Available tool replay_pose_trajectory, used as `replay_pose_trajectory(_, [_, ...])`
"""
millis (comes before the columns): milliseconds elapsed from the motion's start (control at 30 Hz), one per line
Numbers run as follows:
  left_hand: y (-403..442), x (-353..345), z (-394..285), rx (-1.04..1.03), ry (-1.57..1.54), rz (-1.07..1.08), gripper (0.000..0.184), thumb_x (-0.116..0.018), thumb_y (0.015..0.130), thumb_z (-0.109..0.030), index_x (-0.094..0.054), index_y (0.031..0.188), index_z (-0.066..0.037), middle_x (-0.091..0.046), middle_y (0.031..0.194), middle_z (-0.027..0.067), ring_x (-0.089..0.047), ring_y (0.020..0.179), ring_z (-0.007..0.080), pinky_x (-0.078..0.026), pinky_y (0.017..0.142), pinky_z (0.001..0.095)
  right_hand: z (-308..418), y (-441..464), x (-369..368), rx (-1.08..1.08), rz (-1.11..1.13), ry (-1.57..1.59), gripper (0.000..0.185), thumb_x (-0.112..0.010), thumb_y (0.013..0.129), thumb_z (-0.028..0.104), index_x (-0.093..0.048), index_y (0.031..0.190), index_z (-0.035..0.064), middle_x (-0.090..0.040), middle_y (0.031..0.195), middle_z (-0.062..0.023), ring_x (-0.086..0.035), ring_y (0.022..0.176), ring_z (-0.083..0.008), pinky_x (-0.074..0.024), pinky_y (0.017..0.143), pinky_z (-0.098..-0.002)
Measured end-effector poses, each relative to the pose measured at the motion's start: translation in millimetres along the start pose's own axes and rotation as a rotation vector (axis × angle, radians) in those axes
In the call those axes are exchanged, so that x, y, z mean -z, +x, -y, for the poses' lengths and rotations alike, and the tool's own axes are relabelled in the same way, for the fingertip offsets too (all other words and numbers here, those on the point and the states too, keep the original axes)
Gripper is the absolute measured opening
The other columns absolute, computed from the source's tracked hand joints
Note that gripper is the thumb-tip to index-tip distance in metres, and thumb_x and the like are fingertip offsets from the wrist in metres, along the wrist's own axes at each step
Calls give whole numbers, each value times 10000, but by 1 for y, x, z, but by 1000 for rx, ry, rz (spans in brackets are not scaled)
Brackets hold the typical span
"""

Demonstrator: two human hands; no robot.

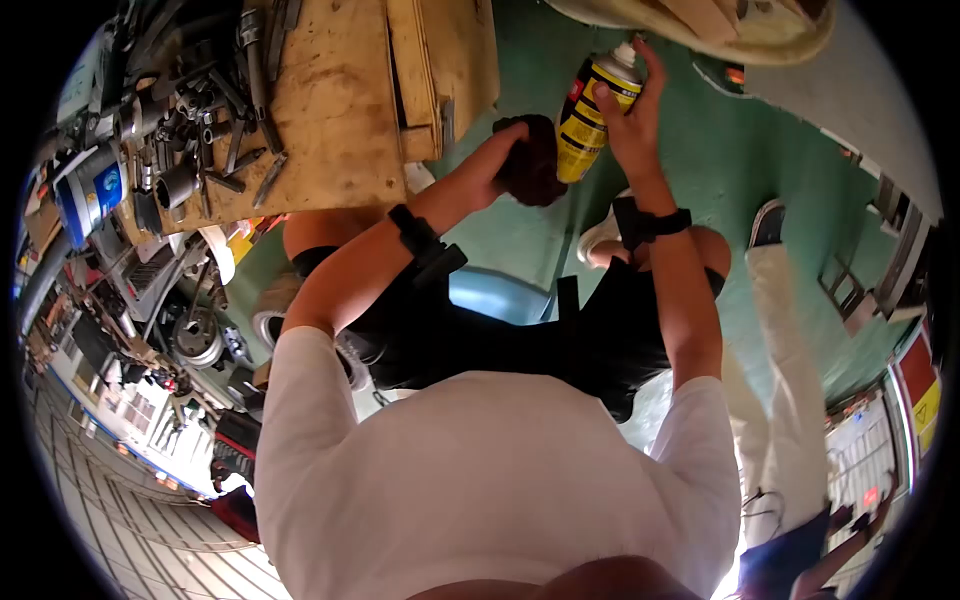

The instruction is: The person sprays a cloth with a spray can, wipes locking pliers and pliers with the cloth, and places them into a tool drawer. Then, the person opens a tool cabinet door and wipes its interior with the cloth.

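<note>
"Where is the spray can [585, 125] from where you stand?"

"Off the right edge of the wooden bench [335, 105], up in the air over the green floor [500, 235]. It's yellow and black, and it leans, with its foot toward the dark cloth [532, 172]."

"Who has hold of it?"

"The right hand [630, 115]. The thumb presses along the side and the index finger reaches up to the nozzle [626, 52]. The other fingers go behind the can, so I can't tell how they lie."

"And the left hand [508, 158]?"

"Nearer the bench than the right one, just past its edge. It grasps the cloth, which is bunched up; most of its fingers are hidden in the folds. The can's foot is right beside the cloth, but I can't tell whether they touch."

"What's on the bench?"

"A heap of metal tools [235, 115] at its left end, sockets and bars mixed together. A blue-and-white container [92, 190] is beyond them, on the bench's left."

"Anything else around?"

"A pale round-rimmed basin [790, 45] lies to the right of the bench, beyond the can. Much farther right of the bench is another person [785, 360] in light trousers."
</note>
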State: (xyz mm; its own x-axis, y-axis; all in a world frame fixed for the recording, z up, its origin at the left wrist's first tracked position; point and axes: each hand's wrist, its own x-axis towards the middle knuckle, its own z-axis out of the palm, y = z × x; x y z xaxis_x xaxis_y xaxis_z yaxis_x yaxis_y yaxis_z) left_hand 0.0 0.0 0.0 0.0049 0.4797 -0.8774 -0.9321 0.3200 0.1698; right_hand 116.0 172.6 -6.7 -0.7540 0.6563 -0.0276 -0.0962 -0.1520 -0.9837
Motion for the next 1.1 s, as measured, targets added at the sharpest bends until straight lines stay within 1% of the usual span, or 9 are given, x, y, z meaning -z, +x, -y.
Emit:
replay_pose_trajectory(67, [9,-1,-12,5,176,64,362,-549,966,-344,-583,1211,-80,-661,1139,56,-639,1054,194,-512,958,353,-11,12,5,-42,-134,91,657,-639,980,191,-246,1498,94,-516,1268,-119,-564,1042,-162,-499,907,-289])
replay_pose_trajectory(100, [-13,-20,51,235,22,105,362,-549,966,-344,-583,1211,-80,-661,1139,56,-639,1054,194,-512,958,353,25,-50,32,-278,-178,-52,657,-639,980,191,-246,1498,94,-516,1268,-119,-564,1042,-162,-499,907,-289])
replay_pose_trajectory(200, [18,-6,-10,94,236,-16,327,-562,952,-308,-589,1173,-69,-660,1128,52,-637,1040,184,-510,928,345,-26,10,20,-27,-183,-190,703,-634,973,211,-210,1513,55,-413,1397,-152,-480,1197,-196,-411,1038,-355])
replay_pose_trajectory(367, [49,13,0,-55,249,2,292,-634,846,-223,-609,1086,-58,-657,938,60,-658,856,185,-543,774,355,-34,4,22,130,-94,-220,801,-722,908,230,-228,1505,26,-356,1471,-172,-444,1280,-237,-372,1085,-371])
replay_pose_trajectory(533, [47,15,-5,33,326,179,192,-644,849,-155,-631,1029,-90,-648,958,-1,-616,936,132,-495,841,316,-15,8,13,393,-72,-736,666,-806,826,182,-477,1386,32,-592,1259,-177,-621,1066,-231,-500,934,-356])
replay_pose_trajectory(700, [33,-9,-5,-32,383,262,202,-678,815,-150,-640,1009,-106,-647,946,-9,-614,897,123,-494,787,300,-7,14,15,406,-218,-693,616,-781,848,175,-486,1371,36,-629,1153,-165,-637,1002,-216,-514,888,-347])
replay_pose_trajectory(800, [36,-9,2,-76,426,266,197,-683,805,-150,-647,994,-106,-645,935,-13,-608,870,116,-495,755,299,-11,11,18,211,-372,-253,613,-766,859,150,-436,1366,51,-609,1082,-117,-613,954,-188,-518,855,-328])
replay_pose_trajectory(900, [42,-5,17,-84,552,322,209,-677,804,-146,-651,1005,-96,-649,926,-14,-605,845,111,-497,732,300,-9,-2,3,250,-294,-450,629,-794,837,168,-450,1349,44,-606,1083,-118,-611,936,-178,-521,836,-326])
replay_pose_trajectory(1100, [39,-1,31,-33,1129,665,304,-672,798,-175,-631,1069,-45,-663,947,20,-622,870,140,-504,742,300,-34,-28,15,172,-226,-973,583,-820,778,224,-558,1284,105,-612,1064,-218,-668,897,-355,-548,796,-413])
